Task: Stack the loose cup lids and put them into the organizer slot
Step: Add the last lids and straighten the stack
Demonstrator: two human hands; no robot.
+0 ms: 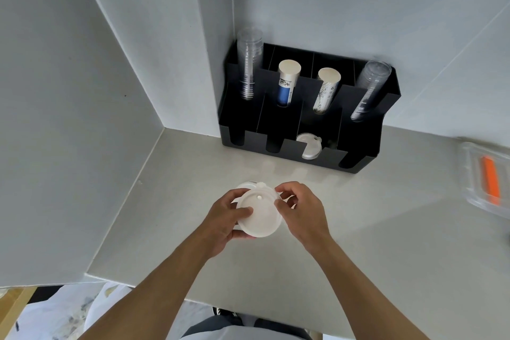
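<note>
Above open counter [372, 229], lids [260, 215] between hands.

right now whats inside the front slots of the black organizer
Only white lids show, in the third front slot of the black plastic organizer. The other front slots look dark; their bottoms are hidden.

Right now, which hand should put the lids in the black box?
Probably the left hand. It grips the white lids from underneath and the side, carrying them, while the right hand only pinches the rim with its fingertips. The lid slot in the black organizer lies straight ahead, reachable by either.
</note>
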